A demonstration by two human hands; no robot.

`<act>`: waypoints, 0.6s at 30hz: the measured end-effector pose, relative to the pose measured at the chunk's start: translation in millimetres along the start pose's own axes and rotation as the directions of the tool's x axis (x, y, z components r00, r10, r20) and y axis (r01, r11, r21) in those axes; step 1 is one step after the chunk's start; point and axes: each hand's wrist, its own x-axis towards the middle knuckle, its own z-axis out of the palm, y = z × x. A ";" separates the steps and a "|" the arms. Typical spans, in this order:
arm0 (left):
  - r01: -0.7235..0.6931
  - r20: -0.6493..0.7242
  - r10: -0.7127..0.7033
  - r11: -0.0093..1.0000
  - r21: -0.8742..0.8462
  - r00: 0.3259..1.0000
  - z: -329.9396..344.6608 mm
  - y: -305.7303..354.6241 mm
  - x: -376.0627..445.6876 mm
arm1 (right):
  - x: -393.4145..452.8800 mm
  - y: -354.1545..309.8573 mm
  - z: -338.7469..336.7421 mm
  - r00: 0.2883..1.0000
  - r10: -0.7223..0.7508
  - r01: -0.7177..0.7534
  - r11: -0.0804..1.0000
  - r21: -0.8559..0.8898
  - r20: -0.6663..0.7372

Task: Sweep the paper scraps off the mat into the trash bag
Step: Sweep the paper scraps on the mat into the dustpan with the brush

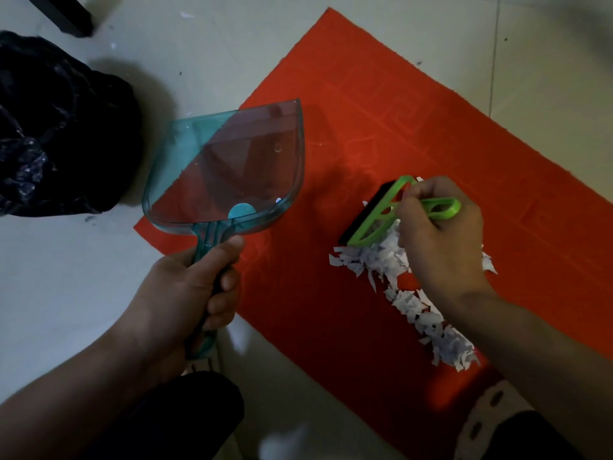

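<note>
A red mat (381,111) lies slantwise on the pale tiled floor. White paper scraps (411,300) form a band on the mat's near right part. My right hand (441,234) grips the green handle of a small brush (381,214) whose black head stands at the far end of the scrap band. My left hand (192,287) grips the handle of a clear teal dustpan (229,167), held over the mat's left corner, apart from the scraps. The pan looks empty. A black trash bag (56,127) sits on the floor at the left.
A dark furniture leg (66,14) stands at the top left. A few stray scraps (187,15) lie on the floor tiles beyond the bag. My dark-clothed knees (185,416) fill the bottom edge, with a light-coloured perforated sandal (484,413) at the lower right.
</note>
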 end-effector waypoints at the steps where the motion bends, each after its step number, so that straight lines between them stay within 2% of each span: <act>1: -0.004 -0.002 0.004 1.000 -0.001 1.000 0.4 0.1 -0.3 | 2.4 -3.1 4.5 1.000 -0.018 0.018 1.000 0.012 -0.006; 10: -0.029 -0.028 0.028 0.999 -0.036 0.999 1.1 1.6 -0.9 | 57.8 -4.7 74.9 0.998 -0.022 0.030 0.989 0.148 -0.057; 18: 0.004 -0.016 -0.004 1.000 -0.017 1.000 -0.5 1.8 -1.8 | 67.9 0.6 71.8 0.998 0.059 -0.060 0.994 0.094 0.006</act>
